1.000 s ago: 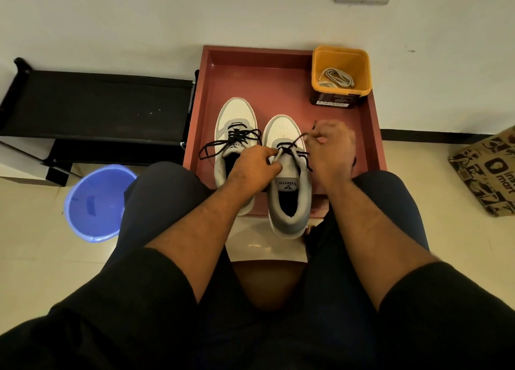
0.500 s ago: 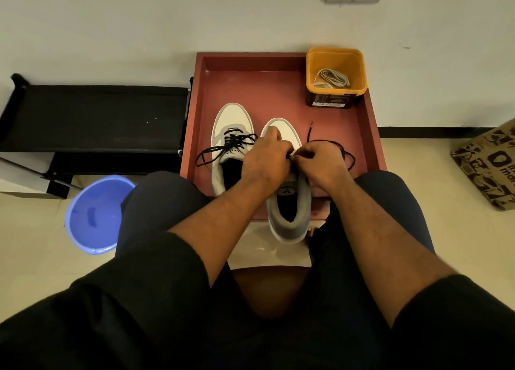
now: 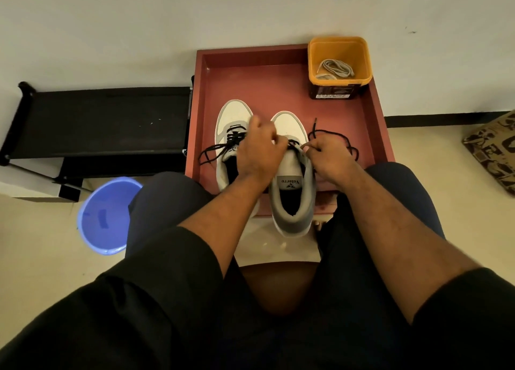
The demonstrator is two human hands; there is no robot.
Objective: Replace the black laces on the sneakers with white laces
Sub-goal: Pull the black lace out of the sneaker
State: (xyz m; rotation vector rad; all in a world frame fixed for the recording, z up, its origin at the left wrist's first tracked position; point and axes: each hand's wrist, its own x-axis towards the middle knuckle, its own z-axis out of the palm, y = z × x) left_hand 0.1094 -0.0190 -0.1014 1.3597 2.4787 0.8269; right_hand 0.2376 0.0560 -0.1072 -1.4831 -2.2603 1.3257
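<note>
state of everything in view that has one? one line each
Left shoe: black lace in, ends loose.
Right shoe: lace partly pulled out.
Black lace: slack on tray.
White laces: bundled in yellow tub.
Left hand: curled at right shoe's eyelets.
Right hand: pinching at the shoe's edge.
Blue bucket: upright.

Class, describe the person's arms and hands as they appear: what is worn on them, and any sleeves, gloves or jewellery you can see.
Both forearms are bare. The left hand and right hand wear no gloves, and no watch or rings show. Dark short sleeves end near the elbows.
</note>
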